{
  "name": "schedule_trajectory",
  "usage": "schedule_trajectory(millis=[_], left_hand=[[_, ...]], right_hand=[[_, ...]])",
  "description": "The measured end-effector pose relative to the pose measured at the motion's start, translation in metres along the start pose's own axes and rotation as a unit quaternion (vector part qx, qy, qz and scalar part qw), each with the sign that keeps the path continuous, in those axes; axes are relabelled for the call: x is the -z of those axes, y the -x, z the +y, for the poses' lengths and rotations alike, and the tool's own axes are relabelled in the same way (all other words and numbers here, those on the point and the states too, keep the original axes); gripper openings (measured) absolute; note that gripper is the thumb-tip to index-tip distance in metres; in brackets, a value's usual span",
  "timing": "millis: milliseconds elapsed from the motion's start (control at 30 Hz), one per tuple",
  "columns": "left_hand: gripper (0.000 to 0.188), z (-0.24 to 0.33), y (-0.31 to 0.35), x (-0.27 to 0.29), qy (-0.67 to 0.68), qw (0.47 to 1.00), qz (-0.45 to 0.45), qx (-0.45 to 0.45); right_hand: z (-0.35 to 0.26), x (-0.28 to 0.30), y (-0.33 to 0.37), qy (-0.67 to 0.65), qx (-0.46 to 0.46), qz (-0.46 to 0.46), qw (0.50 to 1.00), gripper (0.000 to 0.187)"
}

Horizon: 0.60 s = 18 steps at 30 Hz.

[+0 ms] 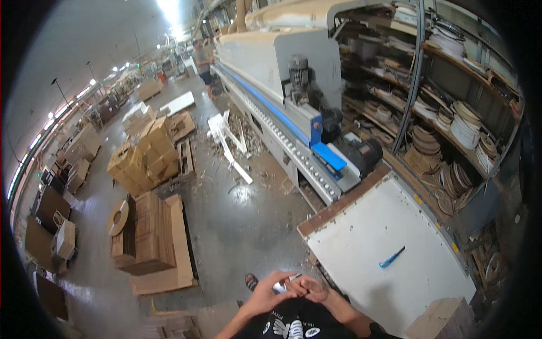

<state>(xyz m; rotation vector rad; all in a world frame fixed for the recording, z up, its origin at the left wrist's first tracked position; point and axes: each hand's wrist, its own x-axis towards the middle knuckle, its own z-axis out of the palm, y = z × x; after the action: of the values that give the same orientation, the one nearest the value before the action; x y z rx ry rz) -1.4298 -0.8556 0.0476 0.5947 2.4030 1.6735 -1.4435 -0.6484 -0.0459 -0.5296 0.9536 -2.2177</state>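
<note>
My left hand and my right hand are together in front of my black shirt, at the bottom middle. The left fingers are curved around a small pale, shiny item, too small to name. My right hand is turned partly palm up, its fingers bent in against the left fingertips. What lies between the fingers is mostly hidden. Off to the right, apart from both hands, a blue utility knife with a dark tip lies on a white tabletop.
A long machine with a blue rail runs away ahead. Shelves of edging rolls stand at right. Stacked brown panels and cardboard boxes are at left. White scraps litter the floor. Another person stands far ahead.
</note>
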Motion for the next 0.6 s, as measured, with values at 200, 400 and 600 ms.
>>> schedule_trajectory(millis=[200,400,600], left_hand=[[0.049,-0.001,-0.011,0.020,-0.053,0.997,0.060,-0.005],[0.047,0.009,-0.029,0.044,0.041,0.992,0.111,-0.048],[0.051,0.032,-0.024,0.040,0.071,0.990,0.088,-0.084]], right_hand=[[-0.058,-0.016,-0.013,0.359,0.070,0.029,0.930,0.057],[-0.133,-0.056,-0.030,0.750,0.204,-0.017,0.629,0.056],[-0.121,-0.068,-0.028,0.757,0.200,-0.065,0.618,0.054]])
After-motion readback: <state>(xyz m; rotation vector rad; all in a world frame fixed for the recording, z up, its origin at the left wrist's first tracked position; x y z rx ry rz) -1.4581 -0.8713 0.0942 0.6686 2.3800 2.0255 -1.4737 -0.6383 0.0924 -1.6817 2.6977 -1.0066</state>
